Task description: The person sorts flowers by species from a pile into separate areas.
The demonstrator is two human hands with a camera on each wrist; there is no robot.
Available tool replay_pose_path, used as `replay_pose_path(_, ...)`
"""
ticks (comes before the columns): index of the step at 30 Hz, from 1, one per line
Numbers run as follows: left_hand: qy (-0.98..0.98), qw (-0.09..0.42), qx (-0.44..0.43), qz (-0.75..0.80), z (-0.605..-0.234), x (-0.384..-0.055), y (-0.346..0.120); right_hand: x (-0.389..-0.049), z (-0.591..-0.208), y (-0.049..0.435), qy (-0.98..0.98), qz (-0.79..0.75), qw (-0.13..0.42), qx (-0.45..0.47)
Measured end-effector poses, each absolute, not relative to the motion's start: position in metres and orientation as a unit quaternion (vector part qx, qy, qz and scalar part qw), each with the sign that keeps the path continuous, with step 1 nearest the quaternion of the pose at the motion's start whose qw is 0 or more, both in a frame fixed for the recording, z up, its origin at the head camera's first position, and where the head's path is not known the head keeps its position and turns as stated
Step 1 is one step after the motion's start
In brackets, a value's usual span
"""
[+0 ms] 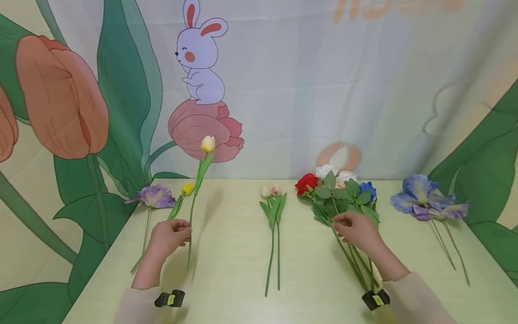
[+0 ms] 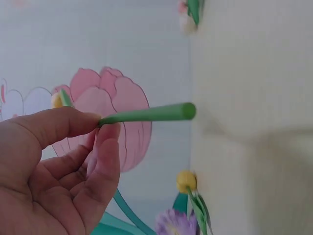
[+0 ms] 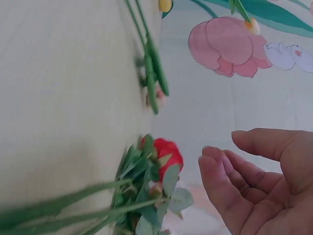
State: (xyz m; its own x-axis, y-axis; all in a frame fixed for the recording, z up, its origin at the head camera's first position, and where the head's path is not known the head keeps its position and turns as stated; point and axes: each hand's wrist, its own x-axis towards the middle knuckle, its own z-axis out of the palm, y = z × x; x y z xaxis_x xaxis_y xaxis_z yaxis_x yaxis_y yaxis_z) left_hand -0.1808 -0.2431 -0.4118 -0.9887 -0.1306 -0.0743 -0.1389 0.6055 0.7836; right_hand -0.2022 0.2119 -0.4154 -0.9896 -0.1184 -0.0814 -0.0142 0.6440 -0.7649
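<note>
My left hand (image 1: 167, 236) pinches the stem of a white-and-yellow tulip (image 1: 208, 144) between thumb and fingers. The tulip stands nearly upright off the table, and its green stem end (image 2: 188, 111) points at the left wrist camera. Beside that hand lie a yellow tulip (image 1: 187, 189) and a light purple iris-like flower (image 1: 157, 196). My right hand (image 1: 359, 228) hovers over a bunch of roses, among them a red rose (image 1: 306, 183) and a blue rose (image 1: 367, 190). In the right wrist view its thumb and fingers stand apart with nothing between them.
Two pale tulips (image 1: 275, 211) lie at the middle of the table (image 1: 230, 270). Blue and purple iris-like flowers (image 1: 422, 193) lie at the right. Behind the table hangs a printed curtain (image 1: 275, 99) with a rabbit and large tulips.
</note>
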Motion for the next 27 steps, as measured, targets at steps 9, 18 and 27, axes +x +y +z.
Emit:
replay_pose_path(9,0.862,-0.01,-0.059,0.503,-0.404,-0.184,-0.195,-0.211,-0.402,0.166,0.876,-0.474,0.052,-0.074)
replay_pose_path(18,0.84,-0.01,-0.034,0.541,-0.402,-0.188,-0.149,-0.212,-0.394,0.122,0.842,-0.525,0.064,-0.105)
replay_pose_path(27,0.825,-0.005,-0.004,0.565,-0.403,-0.192,-0.116,-0.212,-0.393,0.095,0.825,-0.551,0.045,-0.12)
